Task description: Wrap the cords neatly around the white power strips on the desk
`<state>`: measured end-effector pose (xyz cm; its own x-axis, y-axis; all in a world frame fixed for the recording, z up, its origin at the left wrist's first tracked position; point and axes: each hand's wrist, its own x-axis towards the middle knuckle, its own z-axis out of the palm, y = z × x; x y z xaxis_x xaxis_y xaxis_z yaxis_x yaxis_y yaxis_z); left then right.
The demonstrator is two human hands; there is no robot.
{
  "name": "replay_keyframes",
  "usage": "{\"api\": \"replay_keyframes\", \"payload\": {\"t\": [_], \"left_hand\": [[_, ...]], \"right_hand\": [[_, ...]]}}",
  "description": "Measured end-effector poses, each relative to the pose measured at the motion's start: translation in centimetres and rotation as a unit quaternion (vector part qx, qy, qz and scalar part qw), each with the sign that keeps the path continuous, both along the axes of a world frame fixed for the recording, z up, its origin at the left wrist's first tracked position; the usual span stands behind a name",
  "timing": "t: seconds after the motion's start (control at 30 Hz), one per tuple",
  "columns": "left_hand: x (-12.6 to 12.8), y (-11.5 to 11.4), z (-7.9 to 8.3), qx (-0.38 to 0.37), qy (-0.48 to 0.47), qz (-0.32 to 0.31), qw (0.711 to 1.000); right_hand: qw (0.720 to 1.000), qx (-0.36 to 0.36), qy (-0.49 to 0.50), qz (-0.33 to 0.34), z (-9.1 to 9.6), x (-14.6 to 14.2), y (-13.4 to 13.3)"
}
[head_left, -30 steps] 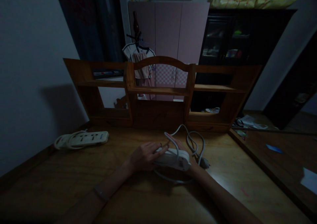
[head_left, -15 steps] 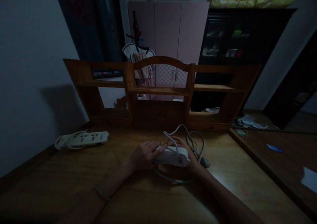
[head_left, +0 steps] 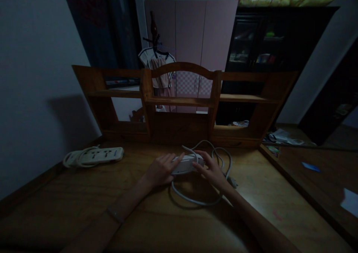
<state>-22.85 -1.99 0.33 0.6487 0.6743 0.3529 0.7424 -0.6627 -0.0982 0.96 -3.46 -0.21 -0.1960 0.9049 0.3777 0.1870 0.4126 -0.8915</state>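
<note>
A white power strip (head_left: 187,164) is held just above the wooden desk (head_left: 156,223), at its middle near the back. My left hand (head_left: 162,169) grips its left end, fingers laid along the top. My right hand (head_left: 211,168) holds its right end, fingers curled over it. The strip's white cord (head_left: 220,160) loops behind my right hand and sweeps in a curve across the desk in front of both hands. The plug (head_left: 232,182) lies right of my right wrist.
A second power strip (head_left: 96,155) with its cord wound beside it lies at the desk's far left. A wooden shelf unit (head_left: 181,100) stands along the back edge. The floor to the right has scattered papers (head_left: 282,136). The room is dim.
Both hands have turned and shifted the strip slightly left and toward the shelf. My right hand has come from behind the strip to its right end. The cord loop in front has widened.
</note>
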Motion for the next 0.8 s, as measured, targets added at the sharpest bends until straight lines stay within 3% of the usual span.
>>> {"api": "replay_keyframes", "payload": {"t": [0.07,0.23,0.37,0.47,0.6,0.67,0.8], "left_hand": [[0.3,0.0,-0.3,-0.014,-0.012,-0.003,1.0],[1.0,-0.4,-0.2,-0.101,-0.107,-0.03,0.989],[1.0,-0.5,0.5,-0.222,-0.231,-0.049,0.946],[0.9,0.0,0.3,-0.353,-0.346,-0.043,0.868],[0.8,0.4,-0.3,-0.569,-0.442,-0.022,0.693],[0.5,0.2,-0.6,-0.642,-0.443,-0.017,0.625],[-0.2,-0.4,-0.8,-0.697,-0.418,-0.063,0.578]], "right_hand": [[1.0,0.01,0.003,-0.021,-0.4,0.0,0.2],[0.996,-0.044,0.027,-0.067,-0.8,0.6,1.1],[0.991,-0.096,0.057,-0.072,-0.7,1.0,1.4],[0.985,-0.132,0.072,-0.079,-0.7,1.2,1.7],[0.98,-0.161,0.082,-0.078,-0.9,1.1,1.9],[0.977,-0.182,0.088,-0.063,-0.8,0.8,1.6],[0.975,-0.202,0.095,-0.015,-0.2,0.2,0.6]]}}
